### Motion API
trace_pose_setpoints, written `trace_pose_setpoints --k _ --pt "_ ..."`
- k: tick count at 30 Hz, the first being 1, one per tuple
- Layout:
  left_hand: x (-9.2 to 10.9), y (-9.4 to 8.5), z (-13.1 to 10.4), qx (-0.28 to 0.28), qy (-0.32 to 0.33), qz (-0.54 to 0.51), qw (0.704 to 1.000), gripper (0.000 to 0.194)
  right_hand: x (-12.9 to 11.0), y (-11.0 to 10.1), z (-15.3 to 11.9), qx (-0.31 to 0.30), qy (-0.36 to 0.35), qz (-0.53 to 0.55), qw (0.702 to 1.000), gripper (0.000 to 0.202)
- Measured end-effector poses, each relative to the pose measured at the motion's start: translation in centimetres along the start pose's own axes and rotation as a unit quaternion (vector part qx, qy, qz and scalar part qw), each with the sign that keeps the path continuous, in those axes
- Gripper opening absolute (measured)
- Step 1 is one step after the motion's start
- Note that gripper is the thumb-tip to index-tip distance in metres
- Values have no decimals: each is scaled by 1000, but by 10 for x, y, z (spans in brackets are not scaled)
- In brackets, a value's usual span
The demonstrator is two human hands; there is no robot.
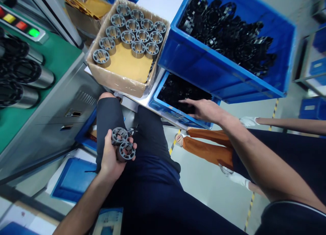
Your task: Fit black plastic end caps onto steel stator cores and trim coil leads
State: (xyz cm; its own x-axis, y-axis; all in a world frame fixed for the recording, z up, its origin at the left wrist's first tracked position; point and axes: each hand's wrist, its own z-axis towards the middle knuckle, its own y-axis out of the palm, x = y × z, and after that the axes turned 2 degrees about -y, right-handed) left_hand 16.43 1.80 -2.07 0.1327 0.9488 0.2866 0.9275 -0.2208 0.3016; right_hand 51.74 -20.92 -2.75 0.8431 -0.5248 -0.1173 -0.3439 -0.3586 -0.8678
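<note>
My left hand (111, 158), low over my lap, is wrapped round two motor stator cores. The upper stator core (119, 135) and the lower stator core (126, 151) sit side by side, their grey slotted end faces turned up. My right hand (205, 110) reaches over the near rim of the small blue bin (166, 108), fingers stretched and apart, with nothing visible in them. Beneath it lie dark plastic parts (175, 89), too dim to tell apart; whether the fingertips touch them I cannot tell. A cardboard box (119, 82) ahead holds several similar stator cores (139, 49) standing on yellow paper.
A large blue crate (224, 72) of black plastic parts (229, 31) overhangs the small bin. At left, metal cylinders (30, 72) and lit push buttons (33, 32) are on a green worktop (61, 63). Another person in orange trousers (206, 150) and white gloves stands close at right.
</note>
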Motion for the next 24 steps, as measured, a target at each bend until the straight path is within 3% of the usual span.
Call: trace_pose_setpoints --k 5,9,12,15,17,19,21,24 --pt "3 -3 -3 2 34 26 999 52 9 -8 -12 -23 -50 27 998 88" --pt "3 -8 -2 -14 49 23 998 51 13 -5 -19 18 -82 49 995 70" --pt "3 -11 -2 -26 55 27 998 52 27 0 -15 140 -94 105 980 69" --pt "3 -12 -4 -40 80 51 995 53 30 4 -9 292 -102 168 936 61" --pt "2 -10 -6 -56 115 73 989 54 14 3 -10 359 -102 213 903 49" --pt "0 -7 -8 -77 167 85 979 59 -21 1 -18 398 -112 276 868 42" --pt "-2 -3 -10 -109 217 87 966 65 -67 -4 -28 377 -165 333 848 43" --pt "-7 -3 -12 -144 243 71 957 72 -138 -13 -38 267 -341 437 788 41"
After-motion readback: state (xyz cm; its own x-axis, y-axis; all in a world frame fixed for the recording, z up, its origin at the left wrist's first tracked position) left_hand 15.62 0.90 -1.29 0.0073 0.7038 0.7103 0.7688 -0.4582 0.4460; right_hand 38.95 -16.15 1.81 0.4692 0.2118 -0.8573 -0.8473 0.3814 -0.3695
